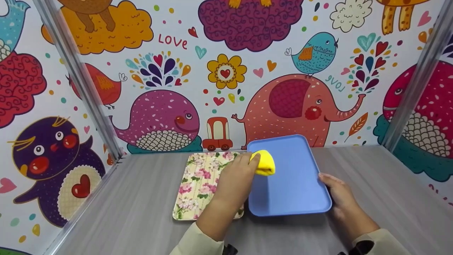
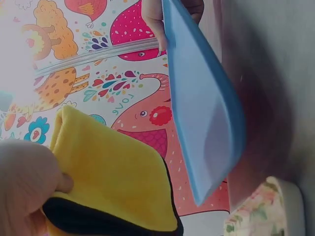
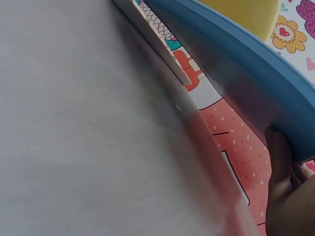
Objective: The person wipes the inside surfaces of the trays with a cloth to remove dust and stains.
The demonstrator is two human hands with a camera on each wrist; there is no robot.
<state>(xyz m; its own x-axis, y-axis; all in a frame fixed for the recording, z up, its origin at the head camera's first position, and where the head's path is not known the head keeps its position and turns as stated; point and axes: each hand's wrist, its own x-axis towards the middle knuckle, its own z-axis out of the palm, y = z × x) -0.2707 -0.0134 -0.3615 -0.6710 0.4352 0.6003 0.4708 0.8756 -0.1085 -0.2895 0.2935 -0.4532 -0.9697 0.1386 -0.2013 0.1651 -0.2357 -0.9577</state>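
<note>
A folded yellow cloth (image 1: 264, 163) with a dark edge is pinched in my left hand (image 1: 238, 180), over the left part of a blue tray (image 1: 290, 184). In the left wrist view the cloth (image 2: 113, 172) is apart from the tray (image 2: 197, 108). My right hand (image 1: 339, 194) grips the tray by its right rim, thumb on top and fingers underneath. The right wrist view shows the tray (image 3: 246, 64) raised off the table and tilted, with fingers (image 3: 279, 157) against its underside.
A floral tray (image 1: 193, 187) lies on the grey table (image 1: 141, 198) left of the blue one, partly behind my left forearm. Walls printed with cartoon animals (image 1: 162, 117) stand at the back and both sides, joined by metal corner strips (image 1: 78, 78).
</note>
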